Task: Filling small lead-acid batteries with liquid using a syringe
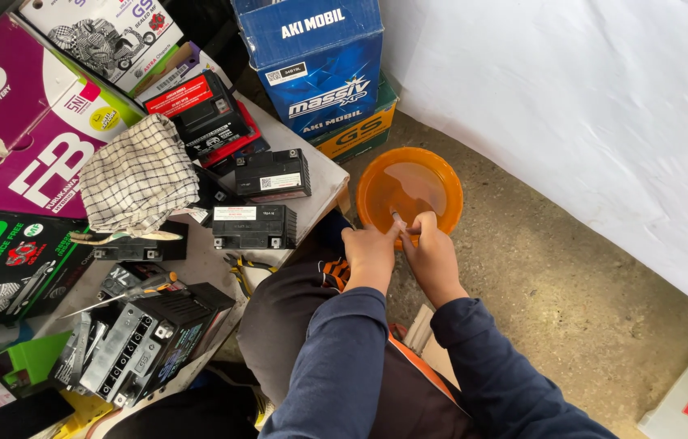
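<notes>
From the head view, both hands are meeting over the near rim of an orange bowl that is sitting on the concrete floor, just past the person's knees. The left hand and the right hand are pressing side by side, fingers curled together at a small pale object dipping into the liquid; whether either hand is truly clamping it I cannot tell, as the fingertips are bunching over it.

To the right of the bowl the floor is lying open up to the edge of a white sheet, leaving free room on that side. To the left, the corner of a low table is standing just beside the bowl, crowding that flank. Behind the bowl a blue carton is sitting stacked on a yellow-green one, closing off the far side.

On the table, small black batteries are crowding near the edge, with a checked cloth, pliers, a screwdriver and purple cartons farther left.
</notes>
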